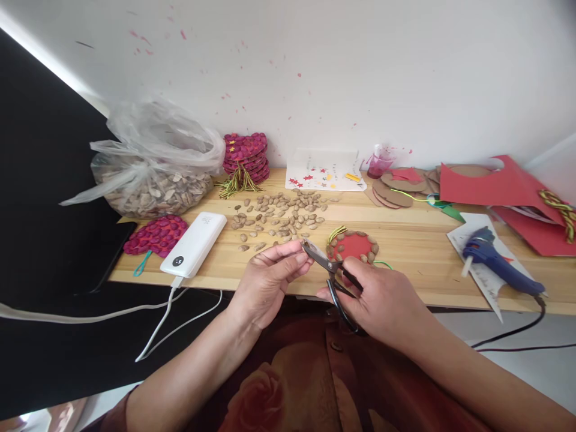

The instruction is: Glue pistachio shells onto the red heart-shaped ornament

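My left hand [275, 277] pinches a small brown piece between thumb and fingertips, mostly hidden, that looks like a shell. Black-handled scissors [333, 273] are in my right hand [382, 297], fingers through the loops. Their blade tips reach the piece at my left fingertips. Just beyond the scissors lies a round red disc [355, 245], edged with brown shells, with a yellow-and-black cord at its upper left and a green cord at its lower right. Loose brown oval shells [294, 219] are scattered over the middle of the wooden table [414, 273].
At left stand a plastic bag of shells [157, 192], a white power bank [194, 245] with cable and a purple-red shell-covered piece [155, 235]. Stacked decorated pieces [246, 157] and a star-covered paper [321, 171] are behind. A blue glue gun [504, 261] and red card [477, 180] lie right.
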